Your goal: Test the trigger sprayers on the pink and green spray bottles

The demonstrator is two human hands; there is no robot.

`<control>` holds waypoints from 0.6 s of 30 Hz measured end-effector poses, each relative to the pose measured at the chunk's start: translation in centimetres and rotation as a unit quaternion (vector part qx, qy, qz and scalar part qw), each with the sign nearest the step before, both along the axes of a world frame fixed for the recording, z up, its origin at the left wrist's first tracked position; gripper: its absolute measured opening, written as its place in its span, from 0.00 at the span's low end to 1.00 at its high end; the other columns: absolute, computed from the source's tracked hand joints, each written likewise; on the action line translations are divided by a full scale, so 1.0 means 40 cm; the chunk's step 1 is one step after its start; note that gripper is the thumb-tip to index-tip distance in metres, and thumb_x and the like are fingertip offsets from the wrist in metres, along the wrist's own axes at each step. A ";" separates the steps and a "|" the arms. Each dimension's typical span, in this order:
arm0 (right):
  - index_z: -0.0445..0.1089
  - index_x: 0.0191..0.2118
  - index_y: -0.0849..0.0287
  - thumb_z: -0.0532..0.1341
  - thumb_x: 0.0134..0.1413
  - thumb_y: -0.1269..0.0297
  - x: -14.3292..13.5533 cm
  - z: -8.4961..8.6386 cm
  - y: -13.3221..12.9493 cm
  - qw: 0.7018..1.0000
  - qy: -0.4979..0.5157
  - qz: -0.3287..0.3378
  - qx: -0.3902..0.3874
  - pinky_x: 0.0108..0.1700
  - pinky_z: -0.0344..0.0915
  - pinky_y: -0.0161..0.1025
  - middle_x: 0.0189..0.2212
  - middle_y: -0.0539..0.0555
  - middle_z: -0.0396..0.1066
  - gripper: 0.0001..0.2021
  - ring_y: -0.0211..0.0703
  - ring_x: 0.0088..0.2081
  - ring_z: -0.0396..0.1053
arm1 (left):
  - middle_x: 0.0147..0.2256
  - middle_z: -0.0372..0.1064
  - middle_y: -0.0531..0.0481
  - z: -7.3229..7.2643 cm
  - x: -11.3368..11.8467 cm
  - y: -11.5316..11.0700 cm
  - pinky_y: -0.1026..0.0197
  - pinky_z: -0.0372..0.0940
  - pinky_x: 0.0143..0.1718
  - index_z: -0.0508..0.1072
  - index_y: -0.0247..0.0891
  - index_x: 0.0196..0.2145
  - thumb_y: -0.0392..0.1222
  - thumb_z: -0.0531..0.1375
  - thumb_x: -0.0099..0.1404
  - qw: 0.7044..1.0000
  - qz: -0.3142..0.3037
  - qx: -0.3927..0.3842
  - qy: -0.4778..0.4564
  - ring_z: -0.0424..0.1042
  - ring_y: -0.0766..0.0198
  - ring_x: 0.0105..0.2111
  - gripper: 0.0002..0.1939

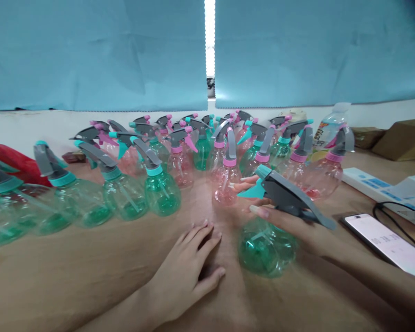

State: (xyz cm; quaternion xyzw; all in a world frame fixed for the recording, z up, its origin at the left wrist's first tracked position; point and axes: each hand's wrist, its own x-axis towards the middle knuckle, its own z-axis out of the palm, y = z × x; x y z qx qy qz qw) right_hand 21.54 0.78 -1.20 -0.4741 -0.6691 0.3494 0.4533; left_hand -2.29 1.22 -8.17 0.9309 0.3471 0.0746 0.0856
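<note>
- Here's my green spray bottle [267,251], at or just above the table [100,276], right of centre; I can't tell whether its base touches.
- My right hand [263,207] grasps its neck, thumb nearer me, fingers beyond; likely because the narrow neck offers the best hold under the trigger.
- My left hand [190,267] lies palm down, holding nothing, fingers loosely spread, perhaps just resting.
- Just past my right fingertips, a pink spray bottle [227,186] stands upright.
- Left, green-tinted bottles [163,193] stand lined up, presumably for order.
- Far right, a phone [383,242] lies screen up, likely for easy viewing.
</note>
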 end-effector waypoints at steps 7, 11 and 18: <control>0.65 0.38 0.52 0.60 0.52 0.58 0.002 0.003 -0.001 1.000 -0.015 0.010 0.018 0.35 0.68 0.42 0.27 0.49 0.70 0.08 0.46 0.33 0.72 | 0.62 0.54 0.41 0.002 -0.002 -0.003 0.44 0.53 0.59 0.58 0.37 0.61 0.51 0.53 0.69 1.000 0.000 0.003 0.008 0.52 0.49 0.62 0.27; 0.66 0.40 0.52 0.61 0.52 0.58 0.007 -0.003 -0.003 1.000 -0.008 0.017 -0.009 0.36 0.68 0.44 0.29 0.50 0.72 0.10 0.47 0.33 0.72 | 0.63 0.53 0.40 -0.001 -0.002 -0.003 0.44 0.53 0.59 0.57 0.37 0.62 0.52 0.53 0.69 1.000 0.001 0.005 0.008 0.51 0.49 0.62 0.28; 0.70 0.40 0.50 0.60 0.55 0.59 0.005 -0.008 0.000 0.999 -0.023 0.011 0.029 0.36 0.70 0.43 0.29 0.49 0.74 0.07 0.46 0.32 0.72 | 0.63 0.53 0.41 0.002 -0.001 -0.003 0.44 0.53 0.59 0.57 0.38 0.62 0.51 0.53 0.69 1.000 0.002 -0.001 0.014 0.51 0.50 0.62 0.27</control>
